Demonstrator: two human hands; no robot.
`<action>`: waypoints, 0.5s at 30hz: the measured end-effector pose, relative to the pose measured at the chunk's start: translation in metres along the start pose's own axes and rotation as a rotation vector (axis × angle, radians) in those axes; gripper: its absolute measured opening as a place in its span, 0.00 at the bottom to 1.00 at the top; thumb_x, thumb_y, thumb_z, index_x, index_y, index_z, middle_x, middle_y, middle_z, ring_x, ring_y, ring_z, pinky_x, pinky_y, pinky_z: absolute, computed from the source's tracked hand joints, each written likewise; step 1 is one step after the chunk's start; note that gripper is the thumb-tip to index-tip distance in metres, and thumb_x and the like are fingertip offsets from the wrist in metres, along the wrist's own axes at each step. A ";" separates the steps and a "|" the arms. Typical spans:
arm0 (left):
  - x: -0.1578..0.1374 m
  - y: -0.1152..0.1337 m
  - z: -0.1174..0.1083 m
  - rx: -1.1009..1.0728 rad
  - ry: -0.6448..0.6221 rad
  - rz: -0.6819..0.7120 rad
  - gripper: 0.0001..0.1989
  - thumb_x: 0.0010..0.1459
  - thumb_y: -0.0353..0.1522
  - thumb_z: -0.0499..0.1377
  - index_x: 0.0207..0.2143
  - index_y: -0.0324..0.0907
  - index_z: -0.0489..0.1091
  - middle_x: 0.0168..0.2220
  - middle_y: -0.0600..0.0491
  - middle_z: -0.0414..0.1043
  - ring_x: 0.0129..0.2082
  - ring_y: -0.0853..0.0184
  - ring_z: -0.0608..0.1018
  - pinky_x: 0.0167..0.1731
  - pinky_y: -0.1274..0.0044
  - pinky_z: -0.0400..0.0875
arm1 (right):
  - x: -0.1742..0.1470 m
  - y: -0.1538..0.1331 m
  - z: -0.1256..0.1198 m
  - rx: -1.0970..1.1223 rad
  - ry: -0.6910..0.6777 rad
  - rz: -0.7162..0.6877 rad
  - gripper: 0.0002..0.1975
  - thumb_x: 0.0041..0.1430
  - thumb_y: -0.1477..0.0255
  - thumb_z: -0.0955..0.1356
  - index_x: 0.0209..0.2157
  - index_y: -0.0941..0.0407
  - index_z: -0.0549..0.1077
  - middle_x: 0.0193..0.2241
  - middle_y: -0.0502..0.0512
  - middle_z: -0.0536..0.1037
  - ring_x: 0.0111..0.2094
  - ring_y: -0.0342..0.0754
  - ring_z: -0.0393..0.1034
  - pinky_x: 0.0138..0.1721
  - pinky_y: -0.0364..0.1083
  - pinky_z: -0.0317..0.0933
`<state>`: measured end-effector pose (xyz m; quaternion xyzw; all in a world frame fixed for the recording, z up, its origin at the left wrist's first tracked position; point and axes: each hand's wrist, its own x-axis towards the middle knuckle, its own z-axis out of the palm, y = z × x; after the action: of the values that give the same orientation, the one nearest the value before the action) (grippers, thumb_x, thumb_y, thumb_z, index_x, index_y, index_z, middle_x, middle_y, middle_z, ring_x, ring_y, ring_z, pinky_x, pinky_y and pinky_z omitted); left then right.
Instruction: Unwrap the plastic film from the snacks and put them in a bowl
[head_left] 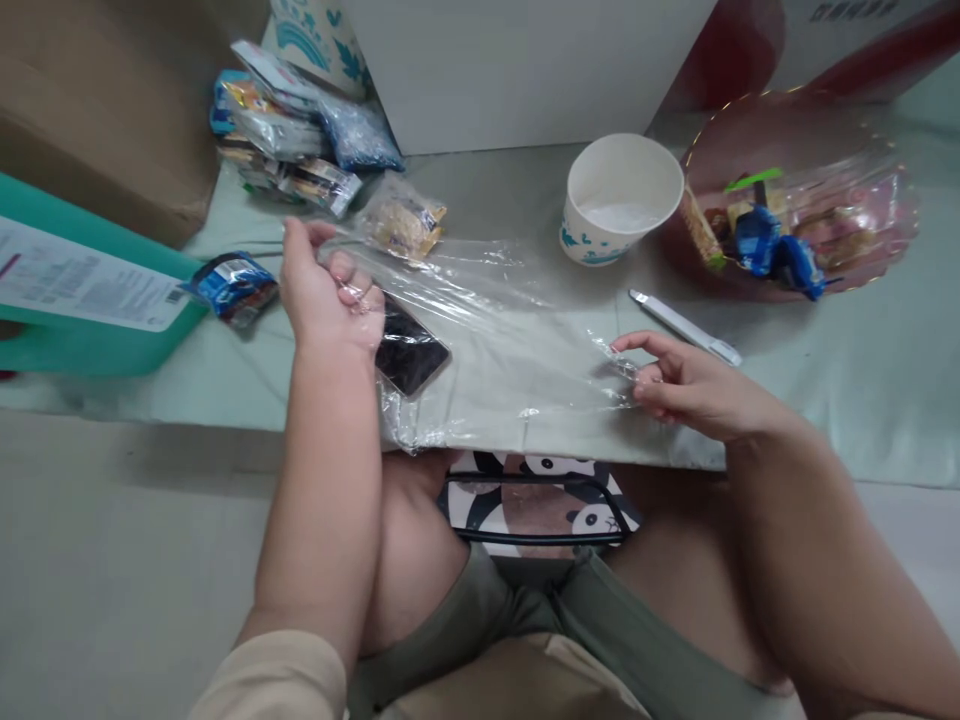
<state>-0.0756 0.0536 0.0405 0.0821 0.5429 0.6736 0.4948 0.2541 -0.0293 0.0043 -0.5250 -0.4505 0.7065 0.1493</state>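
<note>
Holding a clear plastic bag [495, 340] stretched between both hands, we sit at the near edge of the desk [825, 400]. Our left hand [326, 295] has its grip closed on the bag's left end, fingers curled over the film and thumb raised above it. Our right hand [686, 385] pinches the bag's right corner between thumb and forefinger, a narrow grip shut on the plastic. The bag lies mostly flat on the desk, with its lower left corner crumpling over the edge toward our knees.

A dark phone [409, 350] lies just beside our left hand, seen through the film; whether it sits inside the bag or under it, we cannot tell. A small snack packet [405, 225] rests at the bag's far left corner. Behind the bag stands a white paper cup [619, 200], upright and open. A white pen [686, 327] lies between the cup and our right hand. A pink dish [885, 150] with wrapped sweets sits to the far right. A heap of packets [292, 130] lies at far left, and a blue packet [232, 285] rests near a teal box [90, 340].
</note>
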 end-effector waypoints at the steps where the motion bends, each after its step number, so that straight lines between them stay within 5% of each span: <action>1: -0.001 0.000 0.001 0.019 -0.029 -0.027 0.21 0.75 0.43 0.45 0.29 0.43 0.58 0.15 0.65 0.40 0.12 0.78 0.40 0.14 0.83 0.31 | 0.000 0.001 -0.001 -0.018 0.007 0.004 0.31 0.49 0.64 0.75 0.53 0.53 0.64 0.18 0.40 0.66 0.18 0.40 0.58 0.19 0.41 0.48; 3: -0.003 0.001 0.002 0.068 -0.097 -0.078 0.22 0.75 0.44 0.45 0.28 0.43 0.59 0.15 0.65 0.40 0.13 0.77 0.39 0.13 0.81 0.29 | 0.001 0.003 -0.001 -0.072 0.116 -0.040 0.26 0.52 0.62 0.73 0.51 0.54 0.67 0.21 0.43 0.68 0.20 0.41 0.60 0.20 0.42 0.51; 8: -0.005 0.000 0.001 0.172 -0.317 -0.163 0.26 0.75 0.45 0.41 0.26 0.44 0.62 0.15 0.62 0.35 0.17 0.73 0.33 0.16 0.74 0.30 | 0.014 0.006 0.008 -0.308 0.676 -0.366 0.12 0.55 0.64 0.72 0.38 0.53 0.71 0.24 0.47 0.65 0.25 0.42 0.59 0.27 0.44 0.56; 15: 0.011 -0.008 -0.020 0.297 -0.560 -0.177 0.19 0.64 0.50 0.59 0.28 0.48 0.70 0.15 0.62 0.39 0.15 0.75 0.37 0.19 0.72 0.32 | 0.028 0.000 0.027 -0.056 0.480 -0.244 0.27 0.57 0.56 0.71 0.54 0.50 0.62 0.43 0.57 0.77 0.38 0.49 0.74 0.25 0.43 0.63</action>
<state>-0.0894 0.0483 0.0216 0.2878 0.4831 0.4927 0.6641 0.2189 -0.0233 -0.0115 -0.6232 -0.4813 0.5259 0.3215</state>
